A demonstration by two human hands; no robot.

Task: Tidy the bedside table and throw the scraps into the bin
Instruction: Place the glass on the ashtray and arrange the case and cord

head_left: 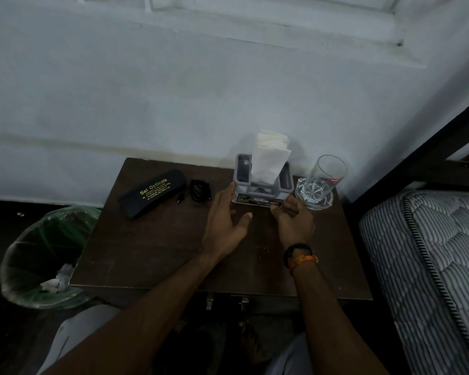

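A grey tissue holder (263,185) with white tissues (268,158) stands at the back of the dark wooden bedside table (152,253). My left hand (225,220) touches the holder's left side with straight fingers, thumb spread. My right hand (293,215) sits at the holder's front right corner with its fingers curled; whether it touches the holder is unclear. A black spectacle case (152,193) and a coiled black cable (199,190) lie at the left. A bin (44,255) lined with a green bag, with white scraps inside, stands on the floor at the left.
An empty drinking glass (325,177) stands on a glass coaster (313,196) right of the holder, close to my right hand. A striped mattress (428,266) and a dark bed frame (417,147) border the table's right side. A pale wall rises behind.
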